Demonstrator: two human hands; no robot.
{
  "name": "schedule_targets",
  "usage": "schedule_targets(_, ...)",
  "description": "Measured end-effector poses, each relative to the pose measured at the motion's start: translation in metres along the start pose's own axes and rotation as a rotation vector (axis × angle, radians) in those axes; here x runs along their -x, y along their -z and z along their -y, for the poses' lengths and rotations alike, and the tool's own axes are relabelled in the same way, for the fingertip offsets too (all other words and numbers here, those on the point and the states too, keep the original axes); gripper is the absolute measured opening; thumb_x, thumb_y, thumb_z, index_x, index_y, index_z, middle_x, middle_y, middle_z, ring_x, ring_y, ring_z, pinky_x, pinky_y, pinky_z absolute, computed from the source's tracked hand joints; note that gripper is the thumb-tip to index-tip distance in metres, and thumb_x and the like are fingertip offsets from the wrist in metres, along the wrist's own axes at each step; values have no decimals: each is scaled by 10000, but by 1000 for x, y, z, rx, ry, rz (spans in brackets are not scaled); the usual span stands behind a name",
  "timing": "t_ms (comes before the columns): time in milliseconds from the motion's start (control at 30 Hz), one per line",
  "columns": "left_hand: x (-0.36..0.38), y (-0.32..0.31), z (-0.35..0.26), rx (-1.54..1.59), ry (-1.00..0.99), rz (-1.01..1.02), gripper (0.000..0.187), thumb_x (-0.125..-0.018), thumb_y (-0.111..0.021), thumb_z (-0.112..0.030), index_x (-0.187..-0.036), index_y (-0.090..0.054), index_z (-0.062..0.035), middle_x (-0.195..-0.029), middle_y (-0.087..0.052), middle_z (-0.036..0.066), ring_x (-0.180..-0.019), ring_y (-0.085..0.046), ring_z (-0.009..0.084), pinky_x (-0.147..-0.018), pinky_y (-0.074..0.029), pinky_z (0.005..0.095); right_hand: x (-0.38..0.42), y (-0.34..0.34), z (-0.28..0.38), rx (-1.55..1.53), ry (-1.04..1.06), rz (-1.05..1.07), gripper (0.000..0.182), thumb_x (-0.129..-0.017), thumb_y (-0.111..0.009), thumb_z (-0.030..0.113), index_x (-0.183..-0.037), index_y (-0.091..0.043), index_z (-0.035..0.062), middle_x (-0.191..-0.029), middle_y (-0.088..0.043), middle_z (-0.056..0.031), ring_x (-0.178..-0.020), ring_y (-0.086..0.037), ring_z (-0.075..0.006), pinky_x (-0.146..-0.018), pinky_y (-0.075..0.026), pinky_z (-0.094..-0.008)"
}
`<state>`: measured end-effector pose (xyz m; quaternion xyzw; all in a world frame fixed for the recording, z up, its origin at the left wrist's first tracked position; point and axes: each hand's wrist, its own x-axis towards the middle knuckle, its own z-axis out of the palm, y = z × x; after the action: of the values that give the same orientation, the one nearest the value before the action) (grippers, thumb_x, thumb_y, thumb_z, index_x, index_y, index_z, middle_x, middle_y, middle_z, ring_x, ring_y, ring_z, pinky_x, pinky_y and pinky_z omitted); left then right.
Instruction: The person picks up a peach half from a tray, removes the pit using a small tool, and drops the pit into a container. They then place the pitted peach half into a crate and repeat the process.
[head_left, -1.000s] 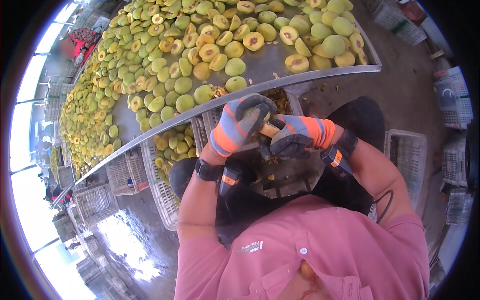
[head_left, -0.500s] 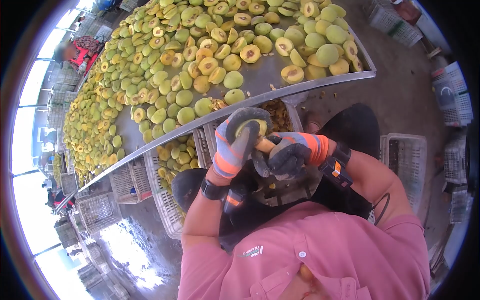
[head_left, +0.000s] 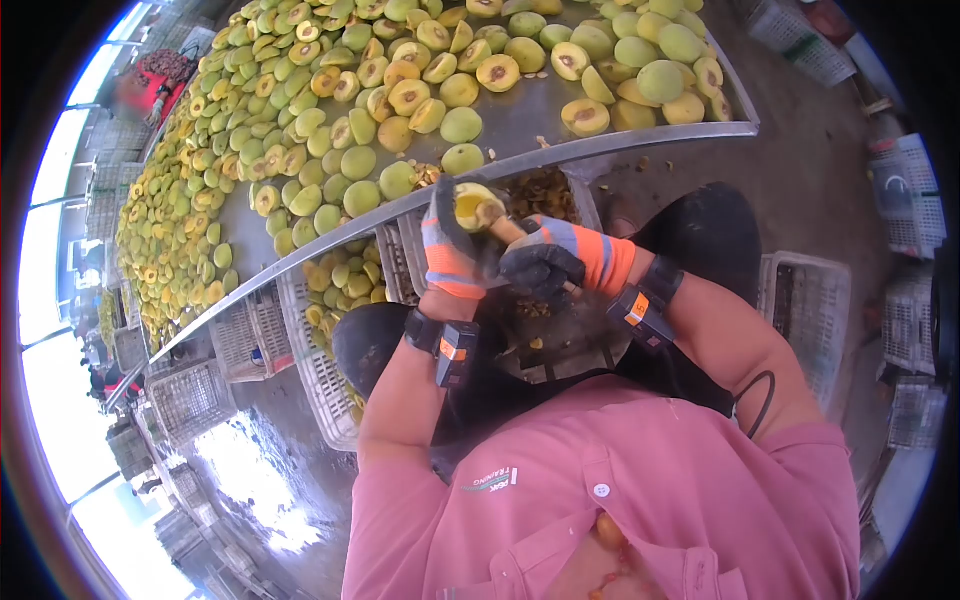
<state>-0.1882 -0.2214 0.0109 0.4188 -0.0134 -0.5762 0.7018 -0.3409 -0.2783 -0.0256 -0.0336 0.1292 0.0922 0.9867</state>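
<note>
My left hand, in a grey-and-orange glove, grips a halved green-yellow fruit that looks like a plum or apricot, its cut yellow face turned up. A tool with a wooden handle is closed in my gloved right hand. The tool's head meets the cut face near the middle of the fruit; its exact shape is too blurred to make out. Both hands are in front of the near rim of a metal table heaped with whole-looking and halved fruit.
Below the table edge stands a crate with brown scraps. Left of it, a white crate holds fruit. Another crate is by my right side. More crates line the left floor. A person in red is at the far left.
My hands have moved slightly left, and the left hand has turned so the fruit's cut face shows. The tool's head is now visible against the fruit. The view has shifted a little.
</note>
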Motion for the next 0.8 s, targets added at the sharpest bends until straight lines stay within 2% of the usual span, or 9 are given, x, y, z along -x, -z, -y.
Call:
schedule_targets(100, 11, 4, -30, -77, -153, -87, 415, -967, -431, -424, -1085, -591, -60, -945, -656, 68, -857, -633, 190, -695, -534, 330, -3, -3, 23, 983, 174, -482, 234, -853, -633, 222, -949, -621, 9, -698, -593, -77, -608, -597, -159, -505, -465, -286)
schedule_targets(133, 17, -1, -37, -118, -236, -86, 455, -976, -380, -444, -1082, -596, -58, -948, -658, 71, -834, -631, 187, -666, -525, 305, -21, 7, 17, 1109, 398, -879, 231, -805, -666, 203, -928, -623, 12, -642, -585, -84, -542, -590, -180, -468, -458, -331)
schedule_targets(233, 33, -2, -57, -177, -324, -15, 496, -980, -346, -454, -1089, -594, -38, -968, -659, 77, -813, -632, 196, -647, -514, 287, -40, 13, 16, 1284, 377, -1010, 231, -794, -674, 208, -896, -617, 9, -632, -591, -92, -488, -571, -196, -420, -432, -354)
schedule_targets(367, 58, 24, -80, -396, -591, -29, 422, -979, -379, -398, -1123, -574, -53, -958, -648, 73, -782, -626, 176, -566, -483, 281, -36, 25, 33, 523, 369, -659, 193, -837, -678, 213, -804, -590, 45, -636, -588, -68, -483, -546, -178, -397, -432, -334)
schedule_targets(467, 95, 52, -99, -1014, -1057, -204, 447, -764, -641, 83, -1190, -519, 26, -1068, -630, 106, -798, -609, 163, -677, -490, 257, -31, 11, 26, 554, 424, -635, 180, -848, -685, 239, -830, -605, 78, -679, -596, -23, -478, -532, -142, -396, -421, -302)
schedule_targets(600, 122, 195, -119, -758, -824, -467, 322, -899, -558, -179, -1187, -544, -36, -1037, -616, 78, -781, -596, 150, -624, -471, 254, -35, 22, 23, 632, 259, -650, 187, -858, -681, 274, -901, -630, 99, -662, -563, 0, -478, -486, -100, -405, -364, -278)
schedule_targets(700, 145, 275, -103, -386, -353, -919, 318, -930, -516, -294, -1147, -560, -67, -1039, -617, 61, -833, -620, 205, -684, -505, 329, -27, -4, 8, 946, 261, -729, 225, -832, -714, 261, -957, -645, 87, -657, -567, 2, -474, -485, -91, -395, -348, -259)
schedule_targets(767, 162, 347, -71, -137, -279, -693, 487, -757, -744, -275, -1141, -567, -34, -1051, -628, 90, -931, -629, 219, -765, -540, 317, -27, -7, -2, 1039, 267, -710, 267, -820, -729, 256, -1004, -650, 81, -650, -562, 9, -482, -487, -83, -391, -344, -248)
schedule_targets(800, 169, 356, -63, -678, -274, -694, 531, -718, -774, -285, -1135, -570, -27, -1071, -626, 97, -961, -621, 226, -788, -534, 320, -26, -10, -1, 1062, 210, -655, 298, -824, -726, 251, -1051, -650, 74, -652, -560, 16, -487, -482, -77, -404, -358, -240)
